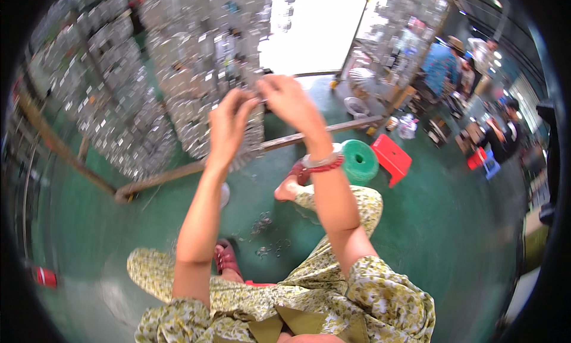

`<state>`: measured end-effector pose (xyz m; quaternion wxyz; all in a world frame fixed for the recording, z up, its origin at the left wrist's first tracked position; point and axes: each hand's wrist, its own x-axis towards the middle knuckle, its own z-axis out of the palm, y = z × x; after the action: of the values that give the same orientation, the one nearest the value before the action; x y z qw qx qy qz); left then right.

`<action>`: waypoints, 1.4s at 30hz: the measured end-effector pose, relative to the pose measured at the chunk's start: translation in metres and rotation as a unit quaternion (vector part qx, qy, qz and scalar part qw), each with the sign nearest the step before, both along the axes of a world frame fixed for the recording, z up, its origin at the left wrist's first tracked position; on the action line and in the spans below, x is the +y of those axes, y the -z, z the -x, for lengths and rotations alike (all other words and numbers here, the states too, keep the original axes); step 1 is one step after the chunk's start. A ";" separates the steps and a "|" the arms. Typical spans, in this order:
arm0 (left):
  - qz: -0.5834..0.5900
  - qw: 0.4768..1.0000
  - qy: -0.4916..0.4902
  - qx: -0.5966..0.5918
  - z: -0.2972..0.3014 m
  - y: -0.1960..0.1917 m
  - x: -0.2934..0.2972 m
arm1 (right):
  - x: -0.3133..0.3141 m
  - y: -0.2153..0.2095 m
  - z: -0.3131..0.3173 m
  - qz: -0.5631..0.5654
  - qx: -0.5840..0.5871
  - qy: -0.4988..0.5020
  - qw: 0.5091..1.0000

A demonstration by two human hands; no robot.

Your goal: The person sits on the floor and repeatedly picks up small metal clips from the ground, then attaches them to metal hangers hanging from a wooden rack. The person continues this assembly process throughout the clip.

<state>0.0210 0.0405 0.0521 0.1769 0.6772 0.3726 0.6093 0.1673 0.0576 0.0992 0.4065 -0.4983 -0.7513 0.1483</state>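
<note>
Both my hands are raised in front of a hanging rack (190, 75) packed with several small shiny metal pieces. My left hand (229, 126) has its fingers pinched together at the rack's lower edge. My right hand (291, 102) meets it there, fingertips closed on something small and silvery that is too blurred to name. Two bracelets, one white and one red, circle my right wrist (323, 162). I sit with my legs out in a yellow flowered garment (333, 283), red sandals on my feet.
More racks of metal pieces (89, 93) hang at left on a long wooden pole (178, 175). A green spool (360, 160) and a red stool (391, 157) stand on the green floor. Small metal bits (264, 236) lie scattered near my feet. Other people (452, 63) work at far right.
</note>
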 end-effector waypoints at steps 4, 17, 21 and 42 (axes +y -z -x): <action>0.062 0.998 0.001 0.030 -0.007 0.010 -0.004 | -0.001 0.008 -0.018 -0.043 0.048 -0.016 0.998; 0.036 0.999 0.013 0.008 0.005 0.022 0.012 | 0.003 0.158 -0.029 0.149 -0.065 -0.031 0.986; 0.018 1.000 -0.008 0.012 0.001 0.026 0.018 | 0.007 0.180 -0.009 0.155 -0.025 0.033 0.987; 0.260 0.956 0.098 0.096 0.134 0.061 -0.070 | 0.042 0.244 -0.004 -0.053 -0.032 0.079 0.995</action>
<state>-0.1132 -0.0291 -0.0088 0.3697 0.6960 0.4650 0.4033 0.1714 0.0996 -0.1447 0.4179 -0.5385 -0.7292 0.0599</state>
